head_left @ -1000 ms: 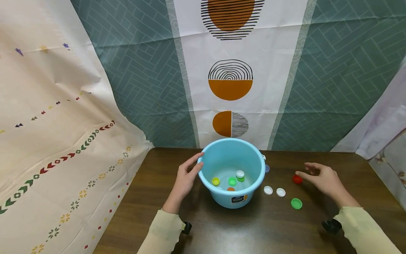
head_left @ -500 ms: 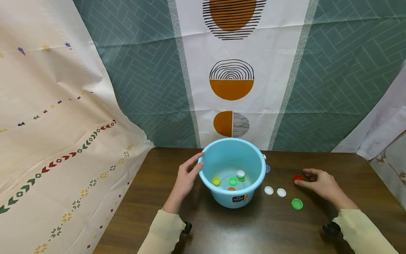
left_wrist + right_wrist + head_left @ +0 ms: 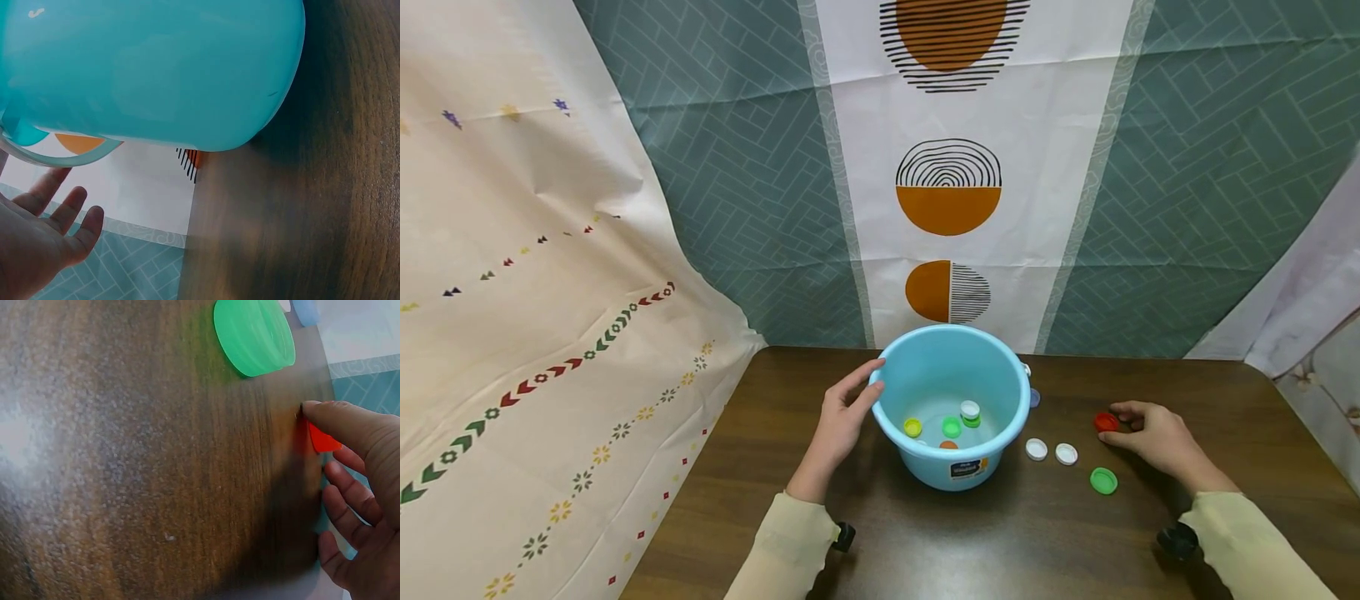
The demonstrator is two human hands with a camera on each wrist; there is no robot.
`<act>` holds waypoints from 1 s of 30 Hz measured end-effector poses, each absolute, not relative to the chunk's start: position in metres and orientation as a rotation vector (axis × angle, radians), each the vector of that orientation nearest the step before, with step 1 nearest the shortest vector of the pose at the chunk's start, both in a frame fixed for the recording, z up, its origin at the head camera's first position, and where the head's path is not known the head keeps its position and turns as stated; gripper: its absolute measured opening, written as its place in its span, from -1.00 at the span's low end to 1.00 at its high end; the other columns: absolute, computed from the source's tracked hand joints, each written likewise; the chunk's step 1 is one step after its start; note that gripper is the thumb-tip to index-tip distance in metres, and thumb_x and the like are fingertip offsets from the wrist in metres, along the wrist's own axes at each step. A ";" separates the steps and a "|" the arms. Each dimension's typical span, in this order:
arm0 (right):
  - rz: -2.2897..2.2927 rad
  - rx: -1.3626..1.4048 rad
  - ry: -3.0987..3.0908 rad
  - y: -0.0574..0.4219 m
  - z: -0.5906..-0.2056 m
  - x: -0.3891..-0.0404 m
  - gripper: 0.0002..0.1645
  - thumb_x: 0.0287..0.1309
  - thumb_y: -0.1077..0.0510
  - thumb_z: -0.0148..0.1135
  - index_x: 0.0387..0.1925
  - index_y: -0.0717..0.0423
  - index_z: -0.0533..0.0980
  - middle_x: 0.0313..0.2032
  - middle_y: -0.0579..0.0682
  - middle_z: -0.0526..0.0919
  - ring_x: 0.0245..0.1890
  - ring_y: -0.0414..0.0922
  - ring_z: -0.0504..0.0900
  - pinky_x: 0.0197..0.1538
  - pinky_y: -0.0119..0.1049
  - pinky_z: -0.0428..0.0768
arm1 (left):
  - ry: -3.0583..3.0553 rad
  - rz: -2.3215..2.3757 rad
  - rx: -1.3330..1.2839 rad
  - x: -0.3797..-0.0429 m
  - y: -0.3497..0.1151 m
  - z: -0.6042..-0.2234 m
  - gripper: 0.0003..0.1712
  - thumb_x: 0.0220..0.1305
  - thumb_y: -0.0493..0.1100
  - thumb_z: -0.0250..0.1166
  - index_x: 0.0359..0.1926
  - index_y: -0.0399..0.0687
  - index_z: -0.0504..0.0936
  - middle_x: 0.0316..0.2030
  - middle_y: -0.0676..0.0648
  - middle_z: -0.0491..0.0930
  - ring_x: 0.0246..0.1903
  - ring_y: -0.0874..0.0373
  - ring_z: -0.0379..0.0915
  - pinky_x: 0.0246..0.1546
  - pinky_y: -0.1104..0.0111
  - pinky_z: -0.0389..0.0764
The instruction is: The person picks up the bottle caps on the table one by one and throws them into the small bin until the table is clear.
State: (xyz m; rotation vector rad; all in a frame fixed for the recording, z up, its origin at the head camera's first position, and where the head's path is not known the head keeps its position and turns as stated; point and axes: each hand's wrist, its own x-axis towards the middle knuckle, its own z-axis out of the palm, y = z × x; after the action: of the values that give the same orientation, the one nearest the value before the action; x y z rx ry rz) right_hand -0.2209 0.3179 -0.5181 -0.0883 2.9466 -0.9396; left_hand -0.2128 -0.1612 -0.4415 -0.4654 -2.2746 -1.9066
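A light blue tub (image 3: 966, 467) stands near the back of the table with several bottle caps inside, among them a yellow cap (image 3: 912, 427) and a white cap (image 3: 970, 410). My left hand (image 3: 842, 412) touches its left rim with thumb and forefinger; in the left wrist view the other fingers extend loosely beside the tub. To the right, my right hand (image 3: 1161, 440) has thumb and forefinger on opposite sides of a red bottle cap (image 3: 1105, 422). The right wrist view shows the red cap partly hidden behind the thumb, the remaining fingers bent loosely.
Between tub and right hand lie a white cap (image 3: 1036, 450), another white cap (image 3: 1066, 454) and a green cap (image 3: 1103, 481). A bluish cap (image 3: 1034, 398) sits close against the tub's right side. Patterned cloth (image 3: 1075, 208) hangs behind the table's back edge.
My right hand has moved slightly left and its thumb and forefinger have come round the red cap, which has shifted slightly. The left hand stays at the tub's rim.
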 end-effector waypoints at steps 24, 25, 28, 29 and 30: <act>-0.953 -0.075 2.958 0.316 -0.521 -0.219 -0.27 -0.03 -0.24 0.33 -0.01 0.24 0.52 -0.16 0.19 0.64 -0.24 -0.01 0.56 -0.14 0.02 0.56 | -2.274 -1.952 -0.496 -0.200 -0.157 -0.419 -0.53 0.32 -0.14 0.16 0.23 -0.13 0.44 0.22 -0.18 0.44 0.08 -0.26 0.44 -0.14 0.38 0.60; -0.953 -0.073 2.959 0.317 -0.520 -0.219 -0.27 -0.03 -0.25 0.33 -0.01 0.24 0.53 -0.16 0.19 0.64 -0.24 -0.01 0.56 -0.15 0.02 0.56 | -2.276 -1.949 -0.495 -0.200 -0.157 -0.419 -0.53 0.32 -0.14 0.16 0.23 -0.13 0.44 0.22 -0.18 0.44 0.08 -0.26 0.44 -0.14 0.38 0.60; -0.956 -0.070 2.960 0.317 -0.519 -0.219 -0.27 -0.03 -0.25 0.33 -0.01 0.24 0.53 -0.17 0.19 0.64 -0.24 -0.02 0.56 -0.16 -0.01 0.57 | -2.282 -1.944 -0.488 -0.200 -0.157 -0.420 -0.53 0.32 -0.13 0.16 0.22 -0.11 0.44 0.22 -0.16 0.44 0.09 -0.26 0.44 -0.14 0.39 0.60; -0.958 -0.071 2.963 0.317 -0.519 -0.219 -0.26 -0.04 -0.26 0.33 -0.02 0.24 0.53 -0.17 0.19 0.64 -0.25 -0.02 0.56 -0.18 -0.03 0.57 | -2.282 -1.950 -0.484 -0.201 -0.157 -0.420 -0.53 0.32 -0.12 0.16 0.22 -0.10 0.44 0.22 -0.15 0.44 0.09 -0.25 0.44 -0.14 0.39 0.60; -0.960 -0.072 2.964 0.317 -0.518 -0.220 -0.26 -0.04 -0.26 0.33 -0.02 0.24 0.53 -0.18 0.18 0.64 -0.25 -0.02 0.56 -0.20 -0.06 0.57 | -2.281 -1.956 -0.481 -0.201 -0.157 -0.420 -0.53 0.32 -0.12 0.16 0.22 -0.10 0.44 0.22 -0.13 0.44 0.10 -0.25 0.44 -0.14 0.39 0.60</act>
State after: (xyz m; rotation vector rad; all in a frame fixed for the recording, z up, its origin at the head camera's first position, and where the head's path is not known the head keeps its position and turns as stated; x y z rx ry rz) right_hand -0.2195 0.3167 -0.5179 -0.0725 2.9643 -0.9600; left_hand -0.2008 -0.1571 -0.4204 -0.4809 -2.2813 -1.9557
